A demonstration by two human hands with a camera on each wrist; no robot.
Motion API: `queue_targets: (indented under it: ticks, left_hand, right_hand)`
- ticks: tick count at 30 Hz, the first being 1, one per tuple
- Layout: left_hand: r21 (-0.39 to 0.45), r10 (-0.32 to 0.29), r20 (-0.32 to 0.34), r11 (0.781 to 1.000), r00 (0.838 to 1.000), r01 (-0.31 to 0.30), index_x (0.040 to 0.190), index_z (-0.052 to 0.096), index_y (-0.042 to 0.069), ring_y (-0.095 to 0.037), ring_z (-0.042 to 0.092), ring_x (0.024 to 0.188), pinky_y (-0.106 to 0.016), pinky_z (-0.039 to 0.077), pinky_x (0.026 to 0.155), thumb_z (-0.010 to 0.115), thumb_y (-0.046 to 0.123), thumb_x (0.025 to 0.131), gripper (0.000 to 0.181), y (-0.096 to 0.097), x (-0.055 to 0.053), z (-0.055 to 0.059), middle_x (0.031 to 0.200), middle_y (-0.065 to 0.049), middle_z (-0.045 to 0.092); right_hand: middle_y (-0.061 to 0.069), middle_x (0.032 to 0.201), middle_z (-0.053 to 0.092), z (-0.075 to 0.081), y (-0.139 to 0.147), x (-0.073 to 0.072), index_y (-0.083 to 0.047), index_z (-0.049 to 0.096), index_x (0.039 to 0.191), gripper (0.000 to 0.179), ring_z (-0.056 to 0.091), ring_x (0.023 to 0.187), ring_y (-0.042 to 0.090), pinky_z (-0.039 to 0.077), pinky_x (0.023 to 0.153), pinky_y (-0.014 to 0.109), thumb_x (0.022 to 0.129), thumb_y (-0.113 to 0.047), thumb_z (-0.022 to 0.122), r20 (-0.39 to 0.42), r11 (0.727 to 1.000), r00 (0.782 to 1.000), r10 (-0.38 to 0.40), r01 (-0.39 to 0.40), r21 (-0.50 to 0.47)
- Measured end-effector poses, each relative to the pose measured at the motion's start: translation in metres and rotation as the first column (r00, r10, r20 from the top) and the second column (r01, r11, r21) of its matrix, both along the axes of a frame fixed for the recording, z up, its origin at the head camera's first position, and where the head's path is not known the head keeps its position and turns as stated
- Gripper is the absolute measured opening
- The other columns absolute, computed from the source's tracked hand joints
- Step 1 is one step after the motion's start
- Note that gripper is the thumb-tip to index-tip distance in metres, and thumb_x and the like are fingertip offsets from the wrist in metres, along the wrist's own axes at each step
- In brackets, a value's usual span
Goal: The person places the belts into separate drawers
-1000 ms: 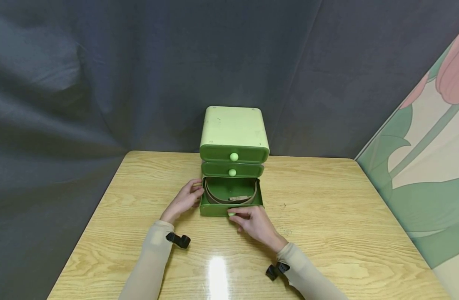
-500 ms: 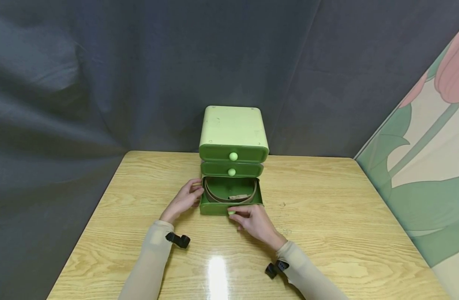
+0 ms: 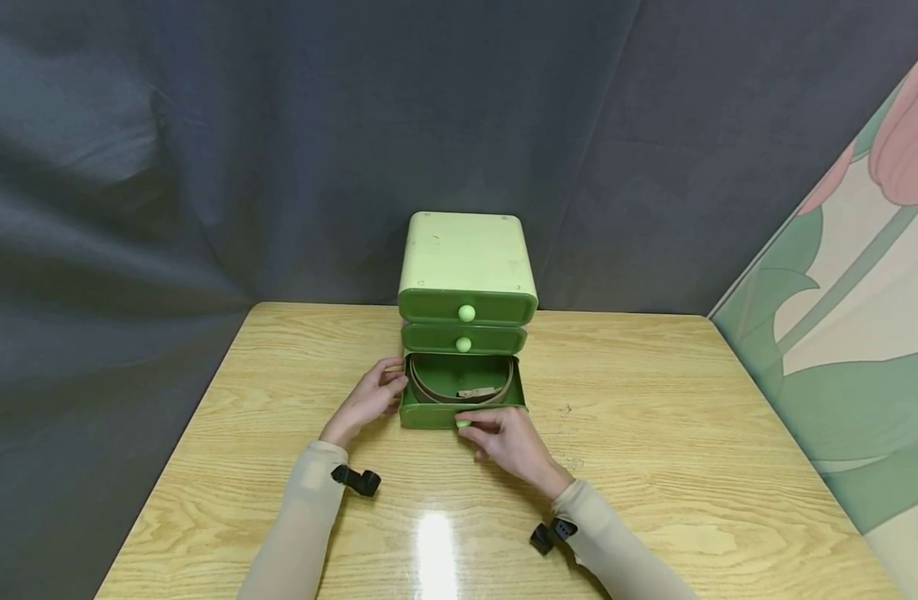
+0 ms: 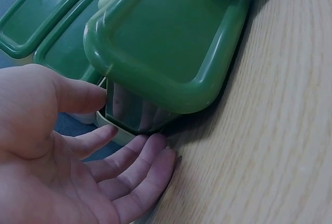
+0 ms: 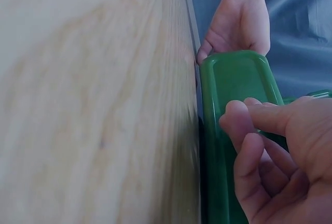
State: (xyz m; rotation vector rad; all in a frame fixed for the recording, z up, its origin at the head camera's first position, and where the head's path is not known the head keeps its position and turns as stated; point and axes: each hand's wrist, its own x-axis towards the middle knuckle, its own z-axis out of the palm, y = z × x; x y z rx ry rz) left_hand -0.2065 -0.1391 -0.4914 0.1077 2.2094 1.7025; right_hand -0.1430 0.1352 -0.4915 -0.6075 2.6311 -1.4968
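Note:
A small cabinet (image 3: 466,250) with a pale green shell stands at the table's back edge. Its bottom drawer (image 3: 425,417) is pulled out, and a brown strap that looks like a belt (image 3: 480,392) lies curved inside. With thumb and fingertips, my right hand (image 3: 515,446) pinches the drawer's light green knob (image 3: 462,424). In the right wrist view the fingers hide that knob. My left hand (image 3: 364,404) is at the cabinet's lower left side, beside the drawer. In the left wrist view, its loosely bent fingers (image 4: 137,177) rest near the cabinet's pale edge, gripping nothing.
The middle drawer (image 3: 429,339) sticks out slightly under the top drawer (image 3: 432,307); both have round knobs. A dark curtain (image 3: 459,108) hangs behind the wooden table (image 3: 654,433). At the right is a flower-patterned panel (image 3: 864,333).
The bottom drawer's front has shifted very slightly inward toward the cabinet, with my right hand still on its knob. My left hand stays in place.

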Motion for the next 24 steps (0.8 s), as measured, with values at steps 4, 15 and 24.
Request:
queue_targets:
  ticks: [4,15,24]
  left_hand:
    - [0.002,0.002,0.003,1.000,1.000,-0.002,0.165,0.032,0.006,-0.046,0.056,0.138,-0.053,0.054,0.107,0.046,0.021,0.115,0.054,0.0000,0.0000,0.0005,0.163,-0.029,0.042]
    - [-0.010,0.005,0.007,1.000,1.000,-0.005,0.166,0.031,0.007,-0.045,0.056,0.139,-0.054,0.054,0.107,0.047,0.022,0.115,0.055,0.0006,-0.0003,0.0010,0.163,-0.028,0.042]
    - [-0.027,0.008,0.010,1.000,1.000,-0.008,0.166,0.031,0.008,-0.043,0.056,0.139,-0.051,0.054,0.106,0.046,0.023,0.115,0.055,0.0009,-0.0003,0.0011,0.163,-0.026,0.043]
  right_hand:
    - [0.012,0.102,0.083,-0.0011,0.0005,-0.0013,-0.009,0.082,0.120,0.024,0.072,0.055,0.015,0.055,0.054,0.021,0.096,-0.011,0.079,0.018,1.000,1.000,-0.002,0.002,-0.007]
    - [0.011,0.095,0.083,0.0004,0.0007,-0.0042,-0.008,0.082,0.121,0.024,0.071,0.055,0.017,0.043,0.044,0.018,0.097,-0.011,0.078,0.026,1.000,1.000,-0.007,0.007,-0.007]
    - [0.013,0.102,0.083,0.0007,-0.0019,-0.0060,-0.007,0.081,0.121,0.025,0.072,0.055,0.018,0.052,0.051,0.021,0.096,-0.010,0.079,0.015,1.000,1.000,-0.018,0.018,-0.007]
